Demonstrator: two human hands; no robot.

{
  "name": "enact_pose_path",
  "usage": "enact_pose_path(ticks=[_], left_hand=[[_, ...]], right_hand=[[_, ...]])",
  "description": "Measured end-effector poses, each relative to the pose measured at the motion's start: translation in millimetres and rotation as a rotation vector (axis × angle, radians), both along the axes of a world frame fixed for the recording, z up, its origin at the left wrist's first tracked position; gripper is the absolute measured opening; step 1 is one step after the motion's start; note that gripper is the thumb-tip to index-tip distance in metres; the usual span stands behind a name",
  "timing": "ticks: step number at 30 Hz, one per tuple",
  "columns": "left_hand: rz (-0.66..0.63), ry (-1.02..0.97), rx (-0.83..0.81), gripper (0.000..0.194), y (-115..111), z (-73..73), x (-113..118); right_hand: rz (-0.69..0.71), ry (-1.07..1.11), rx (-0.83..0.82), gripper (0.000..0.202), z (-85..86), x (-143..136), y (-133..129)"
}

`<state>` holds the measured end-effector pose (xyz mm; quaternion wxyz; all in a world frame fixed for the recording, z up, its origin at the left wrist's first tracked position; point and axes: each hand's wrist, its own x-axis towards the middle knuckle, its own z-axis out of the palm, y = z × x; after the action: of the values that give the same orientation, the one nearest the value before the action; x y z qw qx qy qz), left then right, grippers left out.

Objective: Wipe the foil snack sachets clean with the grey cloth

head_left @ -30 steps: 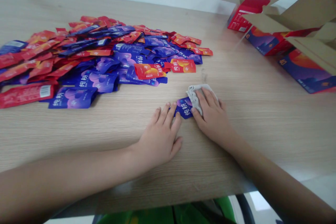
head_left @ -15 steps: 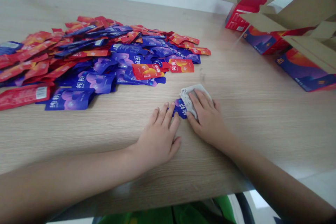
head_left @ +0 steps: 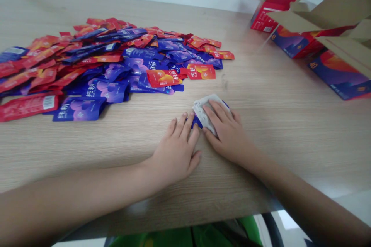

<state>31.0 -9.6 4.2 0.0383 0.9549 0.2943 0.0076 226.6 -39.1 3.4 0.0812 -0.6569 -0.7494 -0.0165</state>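
Observation:
A blue pouch [head_left: 197,122] lies flat on the table, mostly hidden under a folded white-grey cloth [head_left: 203,114]. My right hand [head_left: 224,123] is laid over the cloth, gripping it and pressing it onto the pouch. A bit of blue also shows past the cloth's far right edge. My left hand [head_left: 176,146] rests with fingers stretched out, its fingertips touching the pouch's left end, thumb apart.
To the left, a wide heap of red and blue pouches [head_left: 110,71] covers much of the table [head_left: 278,131]. At the right stand several open cardboard boxes with flaps up: a red one [head_left: 268,15] at the back and blue-red ones [head_left: 339,73] nearer.
My right hand has slid the cloth slightly left along the pouch, covering its white lettering. My left hand has stayed in place.

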Motion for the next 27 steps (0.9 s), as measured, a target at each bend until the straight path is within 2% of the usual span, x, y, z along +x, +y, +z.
enact_pose_path(ticks=[5,7,10,12,16,18,20,24,25,27], left_hand=[[0.002,0.002,0.001,0.066,0,0.5,1],[0.003,-0.004,0.001,0.065,0,0.3,1],[-0.001,-0.005,-0.006,0.063,0,0.1,0],[-0.001,-0.006,-0.005,0.063,0,0.4,0],[0.004,0.001,-0.009,0.066,-1,0.9,1],[0.004,0.004,-0.010,0.067,-1,0.8,1],[0.004,-0.002,-0.006,0.066,0,0.5,0],[-0.006,-0.006,-0.005,0.062,0,0.4,0],[-0.004,-0.004,-0.004,0.062,0,0.6,1],[0.003,0.003,-0.004,0.065,0,1.1,1]], right_hand=[[-0.180,0.018,0.034,0.058,-1.1,5,3],[-0.123,0.003,0.040,0.059,-1.7,-3,1],[0.045,0.004,0.007,0.058,-0.2,-14,-3],[0.071,0.018,-0.012,0.056,1.2,-11,-2],[-0.143,0.029,0.009,0.055,-0.4,11,5],[-0.205,0.020,0.032,0.057,-2.4,13,5],[-0.146,0.004,0.042,0.058,-3.4,5,3],[0.074,0.003,0.017,0.057,-0.7,-12,-3],[0.078,0.010,0.009,0.056,0.1,-11,-2],[0.000,0.022,-0.001,0.055,0.4,1,1]])
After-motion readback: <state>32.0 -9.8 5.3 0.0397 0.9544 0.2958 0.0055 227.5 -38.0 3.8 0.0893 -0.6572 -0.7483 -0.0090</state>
